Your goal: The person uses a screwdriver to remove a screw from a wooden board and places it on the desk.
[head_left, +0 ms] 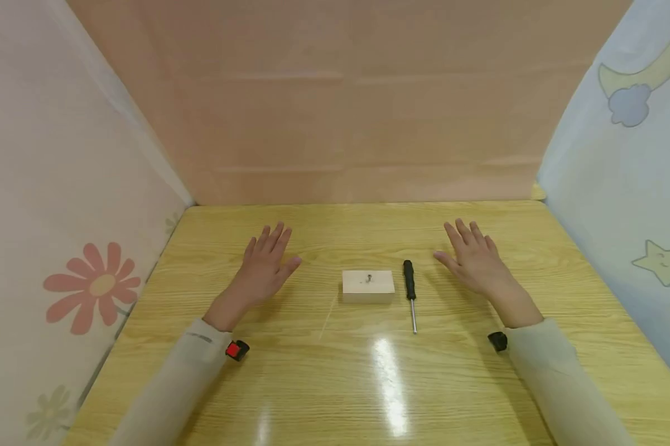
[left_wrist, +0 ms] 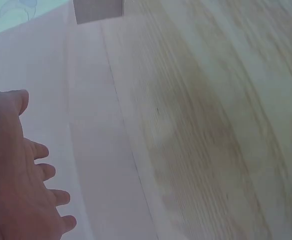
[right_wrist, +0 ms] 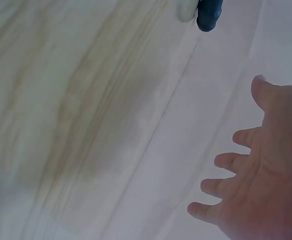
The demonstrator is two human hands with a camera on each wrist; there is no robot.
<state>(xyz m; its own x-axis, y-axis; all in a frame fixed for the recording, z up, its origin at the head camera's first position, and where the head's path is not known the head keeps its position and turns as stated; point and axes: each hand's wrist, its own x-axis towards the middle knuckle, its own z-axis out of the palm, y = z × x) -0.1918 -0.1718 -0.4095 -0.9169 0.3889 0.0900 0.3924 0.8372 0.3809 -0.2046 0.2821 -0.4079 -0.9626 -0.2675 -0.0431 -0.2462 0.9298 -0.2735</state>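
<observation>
A pale wooden block (head_left: 368,297) lies near the middle of the table, with a small screw (head_left: 369,278) standing up from its top. Just right of it is a screwdriver (head_left: 409,282) with a black handle and a metal shaft toward the person. My left hand (head_left: 264,269) is held left of the block, fingers spread and holding nothing. On the other side, my right hand (head_left: 478,265) is spread too, nearest to the screwdriver and apart from it. The left wrist view catches part of the block (left_wrist: 99,11); the right wrist view catches the screwdriver's handle end (right_wrist: 209,16).
The wood-grain table (head_left: 312,384) is bounded by a brown back panel (head_left: 340,124). A flower-patterned wall (head_left: 28,186) rises on the left and a pale blue one (head_left: 647,186) on the right. Dark straps (head_left: 499,341) sit at the sleeve cuffs.
</observation>
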